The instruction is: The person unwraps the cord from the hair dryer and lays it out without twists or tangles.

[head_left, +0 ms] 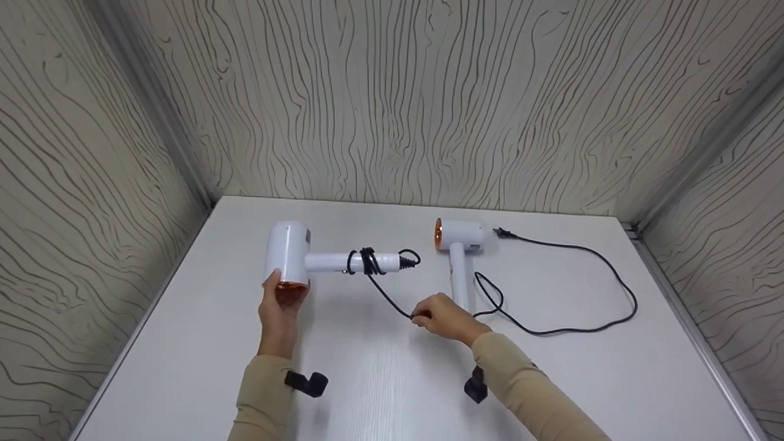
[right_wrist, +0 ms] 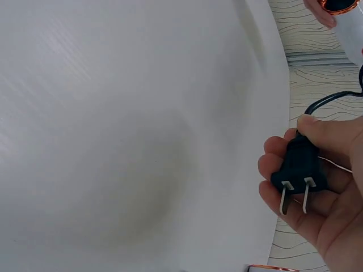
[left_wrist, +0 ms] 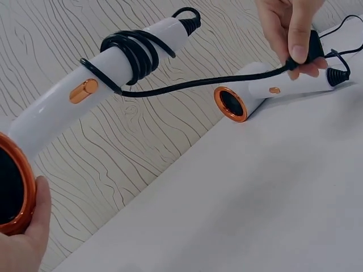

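Your left hand (head_left: 279, 315) grips the white cylindrical barrel of a hair dryer (head_left: 287, 248) near its copper-coloured ring, thumb and fingers closed around it. The dryer is held up off the white rectangular table (head_left: 367, 392), just beyond that hand, its straight handle pointing right. A black cord (head_left: 370, 261) wraps the handle in several turns, and its free length slants toward you to your right hand (head_left: 447, 317). There your curled fingers and thumb pinch the black two-pin plug (right_wrist: 300, 164), both flat metal prongs bare. Past your right hand, a second white hair dryer with a copper-coloured ring (head_left: 462, 235) lies on the table, its own black power cord (head_left: 635, 303) looping to the right.
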A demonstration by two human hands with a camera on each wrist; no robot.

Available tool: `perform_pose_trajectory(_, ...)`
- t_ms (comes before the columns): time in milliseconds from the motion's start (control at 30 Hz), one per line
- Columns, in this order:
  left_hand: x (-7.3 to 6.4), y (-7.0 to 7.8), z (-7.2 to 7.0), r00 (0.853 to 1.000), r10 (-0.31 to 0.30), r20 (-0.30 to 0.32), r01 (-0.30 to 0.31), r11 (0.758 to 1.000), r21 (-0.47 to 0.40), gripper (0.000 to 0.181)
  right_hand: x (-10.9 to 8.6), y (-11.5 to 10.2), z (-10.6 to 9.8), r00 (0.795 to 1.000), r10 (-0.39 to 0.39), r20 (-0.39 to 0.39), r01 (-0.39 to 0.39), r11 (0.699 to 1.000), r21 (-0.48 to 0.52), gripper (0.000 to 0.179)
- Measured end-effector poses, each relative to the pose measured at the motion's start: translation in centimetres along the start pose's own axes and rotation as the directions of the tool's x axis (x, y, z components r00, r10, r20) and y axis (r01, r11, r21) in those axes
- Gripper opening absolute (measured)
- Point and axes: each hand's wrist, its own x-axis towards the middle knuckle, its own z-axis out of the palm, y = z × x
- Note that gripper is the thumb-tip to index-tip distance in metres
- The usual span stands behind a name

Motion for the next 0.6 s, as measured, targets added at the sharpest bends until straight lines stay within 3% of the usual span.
perform_pose_trajectory(233, -0.3, 0.0, -0.4, 1.0, -0.002, 0.013, 0.002, 1.0, -0.03, 0.064, 0.5, 1.0, 0.3, 0.997, 0.061, -0.054, -0.062, 0.998, -0.024, 0.014)
perform_pose_trajectory(433, -0.2, 0.2, -0.3, 1.0, -0.005, 0.019, 0.006, 0.996, -0.084, 0.06, 1.1, 2.2, 0.3, 0.986, 0.032, -0.167, -0.035, 0.999, -0.014, 0.015)
perform_pose_trajectory(600, -0.3, 0.4, -0.2, 1.0, 0.006, 0.022, -0.005, 0.997, -0.071, 0.061, 1.4, 2.9, 0.5, 0.969, 0.026, -0.246, -0.025, 1.0, 0.008, 0.014)
